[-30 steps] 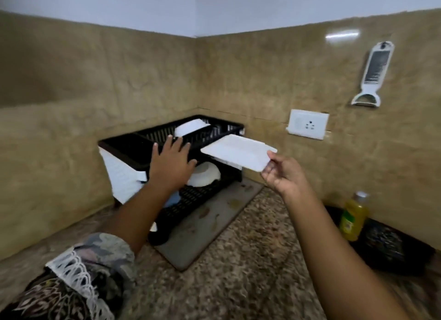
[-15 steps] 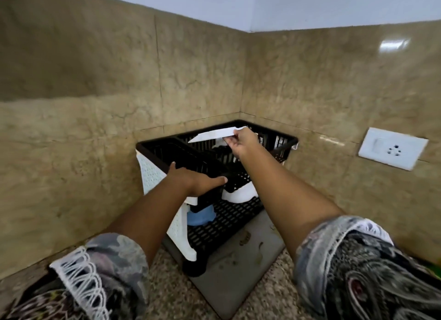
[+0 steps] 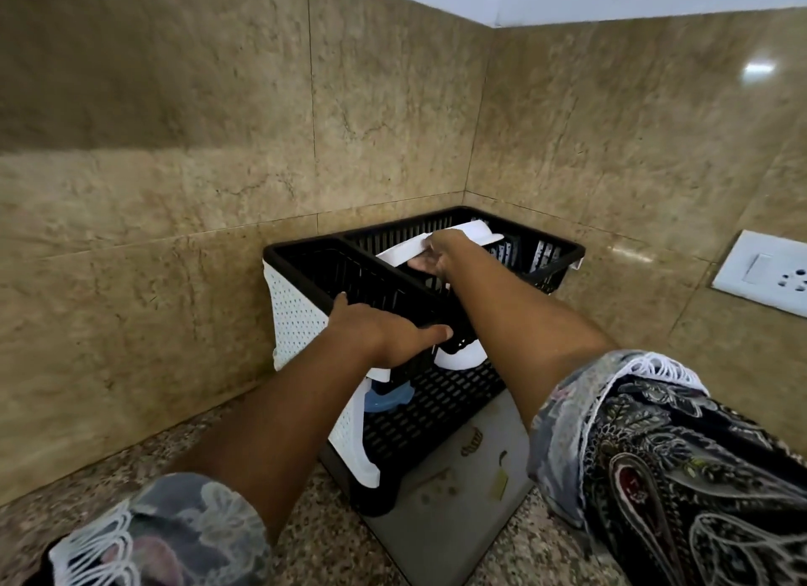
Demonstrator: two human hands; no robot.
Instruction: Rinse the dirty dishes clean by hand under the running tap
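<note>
Fingers of the right hand (image 3: 436, 253) pinch the flat white rectangular plastic lid (image 3: 463, 235), tilted in the upper tier of the black slatted plastic dish rack (image 3: 563, 253). The left hand (image 3: 384, 330) grips the rack's front rim. The rack stands on a grey drip mat (image 3: 450, 511) in the speckled granite worktop (image 3: 131, 463)'s back corner against tan tiled walls (image 3: 174, 127)

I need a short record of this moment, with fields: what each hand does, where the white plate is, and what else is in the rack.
left hand: left hand grips the front rim of the black dish rack
right hand: right hand holds the white plate by its edge
plate position: tilted, inside the rack's upper tier
lower tier: a white dish and a blue item
under the rack: grey drip tray on the speckled counter
wall: white socket at right
</note>
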